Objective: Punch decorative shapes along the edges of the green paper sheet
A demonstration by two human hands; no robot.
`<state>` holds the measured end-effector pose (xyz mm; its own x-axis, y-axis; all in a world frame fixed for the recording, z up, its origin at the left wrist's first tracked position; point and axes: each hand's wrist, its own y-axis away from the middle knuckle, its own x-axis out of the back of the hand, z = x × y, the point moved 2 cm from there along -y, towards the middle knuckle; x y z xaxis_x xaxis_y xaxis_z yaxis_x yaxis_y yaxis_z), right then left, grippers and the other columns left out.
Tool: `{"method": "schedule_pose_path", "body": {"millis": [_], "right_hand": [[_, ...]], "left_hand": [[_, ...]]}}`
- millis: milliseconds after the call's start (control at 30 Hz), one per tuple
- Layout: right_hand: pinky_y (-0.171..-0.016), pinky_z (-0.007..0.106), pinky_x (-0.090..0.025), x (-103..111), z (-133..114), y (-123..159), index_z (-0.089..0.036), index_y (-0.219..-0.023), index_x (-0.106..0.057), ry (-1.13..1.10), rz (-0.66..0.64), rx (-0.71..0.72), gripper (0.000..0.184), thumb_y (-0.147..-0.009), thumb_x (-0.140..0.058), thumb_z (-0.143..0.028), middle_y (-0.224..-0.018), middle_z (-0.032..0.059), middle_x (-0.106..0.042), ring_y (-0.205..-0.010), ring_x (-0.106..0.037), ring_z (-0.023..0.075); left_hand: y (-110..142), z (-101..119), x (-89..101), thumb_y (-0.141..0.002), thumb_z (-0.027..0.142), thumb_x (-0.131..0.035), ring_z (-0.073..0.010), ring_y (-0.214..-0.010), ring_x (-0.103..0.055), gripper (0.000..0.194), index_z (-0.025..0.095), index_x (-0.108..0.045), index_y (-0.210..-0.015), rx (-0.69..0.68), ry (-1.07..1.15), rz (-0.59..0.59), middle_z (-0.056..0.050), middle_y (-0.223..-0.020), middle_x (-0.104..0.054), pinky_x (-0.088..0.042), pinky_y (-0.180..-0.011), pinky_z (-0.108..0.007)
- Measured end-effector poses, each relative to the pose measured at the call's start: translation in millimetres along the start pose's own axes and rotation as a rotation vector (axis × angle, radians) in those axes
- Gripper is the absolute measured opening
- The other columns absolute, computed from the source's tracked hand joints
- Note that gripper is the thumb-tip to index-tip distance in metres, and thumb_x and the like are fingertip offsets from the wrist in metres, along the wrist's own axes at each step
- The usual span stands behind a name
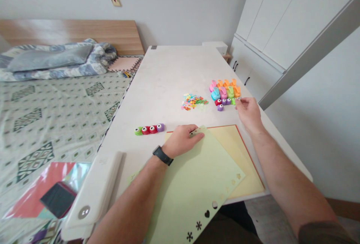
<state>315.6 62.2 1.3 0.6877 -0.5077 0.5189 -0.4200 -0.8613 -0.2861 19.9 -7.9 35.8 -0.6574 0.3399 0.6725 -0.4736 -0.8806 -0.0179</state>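
Observation:
My left hand (184, 139) grips a pale green sheet of paper (194, 176) near its top corner, thumb on top. Shaped holes run along the sheet's lower right edge: stars, a heart, a round one and flowers. My right hand (249, 113) reaches to the right end of a row of small craft punches (224, 101). Its thumb and fingertips close on a small punch (238, 99), mostly covered by the fingers. Beneath the green sheet lies yellow paper (233, 142) with a red edge. Left of my left hand stand several small punches (149, 129) in a row.
Larger coloured punches (225, 88) stand behind the small ones. Colourful paper cut-outs (194, 101) lie in a pile mid-table. A white laminator-like machine (94, 195) sits on the left edge. Beside the table is a bed (64, 116) with a phone-like dark object (59, 199).

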Motion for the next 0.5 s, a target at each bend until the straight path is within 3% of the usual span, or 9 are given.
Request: {"method": "schedule_pose_path", "body": {"millis": [100, 267, 500], "right_hand": [[-0.08, 0.04, -0.05, 0.0, 8.2, -2.2, -0.02, -0.109, -0.059, 0.087, 0.028, -0.011, 0.045, -0.086, -0.057, -0.059, -0.1, 0.0112, -0.072, -0.086, -0.068, 0.0244], [-0.081, 0.039, -0.049, -9.1, 6.6, 1.3, -0.021, -0.101, -0.063, 0.165, -0.038, 0.053, 0.029, -0.088, -0.059, -0.046, -0.097, 0.0092, -0.074, -0.087, -0.068, 0.0249], [-0.079, 0.037, -0.048, -20.3, 1.9, 0.7, -0.022, -0.093, -0.065, 0.217, -0.063, 0.118, 0.02, -0.089, -0.058, -0.041, -0.095, 0.0075, -0.075, -0.087, -0.067, 0.0244]], "left_hand": [[-0.3, 0.1, -0.5, -0.09, 0.04, -0.054, -0.0105, -0.059, -0.046, 0.03, 0.017, -0.059, -0.071, -0.003, -0.005, -0.001, 0.003, -0.065, -0.056, -0.03, -0.056, -0.024], [-0.7, -0.7, -1.2, -0.09, 0.041, -0.053, -0.0112, -0.06, -0.047, 0.03, 0.016, -0.061, -0.074, 0.002, -0.011, -0.014, 0.003, -0.064, -0.055, -0.03, -0.055, -0.024], [-0.6, -1.5, 0.0, -0.09, 0.041, -0.053, -0.011, -0.059, -0.047, 0.031, 0.017, -0.06, -0.073, 0.007, -0.002, -0.008, 0.002, -0.065, -0.056, -0.029, -0.055, -0.024]]}}
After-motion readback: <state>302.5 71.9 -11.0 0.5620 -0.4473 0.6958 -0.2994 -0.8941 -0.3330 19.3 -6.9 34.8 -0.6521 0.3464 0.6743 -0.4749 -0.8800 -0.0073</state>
